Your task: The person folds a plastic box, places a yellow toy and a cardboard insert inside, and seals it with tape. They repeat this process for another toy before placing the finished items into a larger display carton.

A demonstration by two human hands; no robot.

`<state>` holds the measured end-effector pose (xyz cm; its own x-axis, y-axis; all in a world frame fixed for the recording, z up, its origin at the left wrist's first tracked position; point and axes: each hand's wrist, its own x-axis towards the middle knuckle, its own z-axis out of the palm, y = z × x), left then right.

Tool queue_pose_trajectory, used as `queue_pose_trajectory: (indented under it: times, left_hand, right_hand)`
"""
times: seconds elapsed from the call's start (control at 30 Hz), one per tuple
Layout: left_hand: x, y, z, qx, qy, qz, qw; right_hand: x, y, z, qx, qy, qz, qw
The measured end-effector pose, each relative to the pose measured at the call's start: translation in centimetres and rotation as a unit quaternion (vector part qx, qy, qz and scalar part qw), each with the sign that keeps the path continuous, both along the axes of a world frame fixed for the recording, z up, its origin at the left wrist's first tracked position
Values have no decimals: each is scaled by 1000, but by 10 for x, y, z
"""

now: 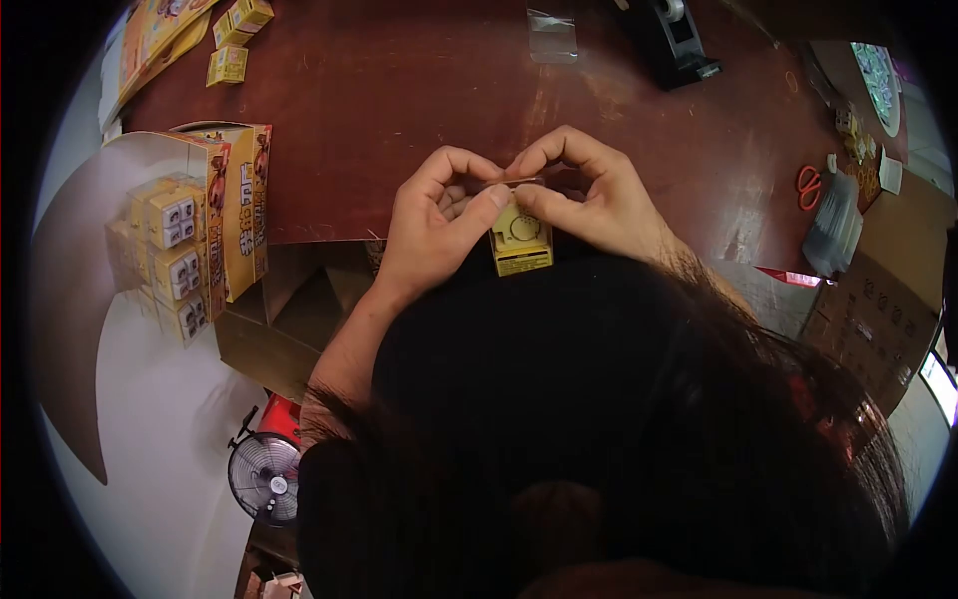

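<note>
Small yellow box [522, 243] upright at table edge, long axis vertical, both hands [439, 215] [589, 195] pinching its top flap

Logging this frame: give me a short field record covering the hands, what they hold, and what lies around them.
view: head camera, looking down over the person's dark hair
left hand: pinching the top of the small yellow box
right hand: pinching the same top edge from the other side
small yellow box: upright at the near edge of the table
display carton: at left, stacked with similar boxes
loose boxes: far left corner
tape dispenser: far side
scissors: orange-handled, at right
fan: on the floor, lower left
</note>
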<state>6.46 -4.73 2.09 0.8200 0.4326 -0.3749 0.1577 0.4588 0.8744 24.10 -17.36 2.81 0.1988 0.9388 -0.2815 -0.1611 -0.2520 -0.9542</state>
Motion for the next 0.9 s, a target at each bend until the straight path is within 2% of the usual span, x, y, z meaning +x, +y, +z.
queue_pose_trajectory:
  times: [0.03, 0.1, 0.17, 0.23, 0.3, 0.37, 0.4, 0.47, 0.5, 0.57, 0.6, 0.67, 0.7, 0.73, 0.77, 0.8, 0.83, 0.87, 0.9]
  left_hand:
    - [2, 3, 3, 20, 33, -17, 999]
    - [4, 3, 3, 41, 64, -35, 996]
    - [4, 0, -2, 51, -21, -54, 997]
    - [5, -6, 3, 49, -25, -49, 997]
    - [6, -6, 4, 47, -28, -44, 998]
    - [4, 0, 3, 148, -35, -115, 982]
    - [5, 1, 3, 148, -38, -123, 981]
    - [9, 1, 3, 220, -57, -121, 966]
    - [13, 3, 1, 221, -70, -134, 963]
    - [25, 11, -5, 421, -137, -64, 894]
    - [33, 14, -5, 460, -141, -12, 876]
    - [54, 26, -11, 575, -159, 36, 802]
    - [64, 30, -17, 618, -159, 24, 769]
    - [71, 31, -20, 620, -164, 23, 767]
    - [78, 31, -21, 688, -127, 7, 714]
    - [82, 32, -23, 750, -89, -8, 655]
    - [83, 33, -31, 759, -93, -14, 645]
    - [83, 33, -35, 759, -93, -14, 644]
    - [82, 33, -37, 759, -96, -6, 644]
  right_hand:
    - [1, 1, 2, -46, 19, 2, 999]
    - [5, 0, 3, -56, 13, 15, 998]
    - [12, -5, -1, -65, 7, 24, 998]
    - [18, -14, -13, 34, -45, 46, 997]
    - [19, -18, -9, 62, -63, 52, 995]
    - [21, -23, -9, 89, -81, 54, 991]
    - [23, -27, -11, 106, -94, 76, 987]
    - [29, -33, -8, 121, -117, 84, 982]
    - [33, -35, -3, 156, -185, 81, 967]
    - [52, -41, 12, 207, -317, 51, 924]
    - [65, -43, 18, 223, -376, 24, 899]
    - [97, -47, 13, 170, -430, -167, 871]
    - [115, -48, 5, 142, -443, -255, 848]
    - [130, -51, -8, 100, -464, -296, 829]
    - [139, -53, -19, 103, -465, -299, 827]
    - [145, -53, -27, 56, -447, -273, 850]
    - [150, -54, -33, 6, -427, -244, 870]
    - [154, -52, -39, 7, -427, -245, 870]
    - [155, -47, -44, 2, -341, -262, 903]
